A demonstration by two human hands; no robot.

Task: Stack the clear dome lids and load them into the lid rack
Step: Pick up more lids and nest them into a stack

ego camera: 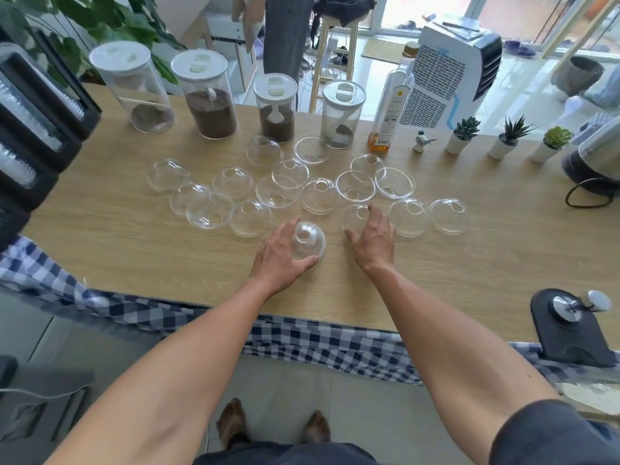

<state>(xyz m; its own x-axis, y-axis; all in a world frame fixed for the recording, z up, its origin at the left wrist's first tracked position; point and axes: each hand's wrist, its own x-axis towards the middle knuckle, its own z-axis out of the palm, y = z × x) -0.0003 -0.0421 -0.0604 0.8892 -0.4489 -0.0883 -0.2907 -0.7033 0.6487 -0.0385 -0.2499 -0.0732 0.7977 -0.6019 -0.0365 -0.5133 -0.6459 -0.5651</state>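
At the centre of the frame the left hand [281, 255] grips a clear dome lid [308, 244], fingers curled round its far side and thumb under its near rim; the dome is tipped so its round hole faces up and toward the top of the frame. Just to its right, the right hand [372, 238] reaches with fingers spread, fingertips touching a second dome lid [355, 216] lying dome-up on the wooden tabletop [134, 250]. More loose dome lids [278, 191] are scattered above the hands, some dome-up, some rim-up. The black lid rack [40, 129] at the left edge holds rows of clear lids. Four clear canisters [210, 99] along the top hold brown or grey powder.
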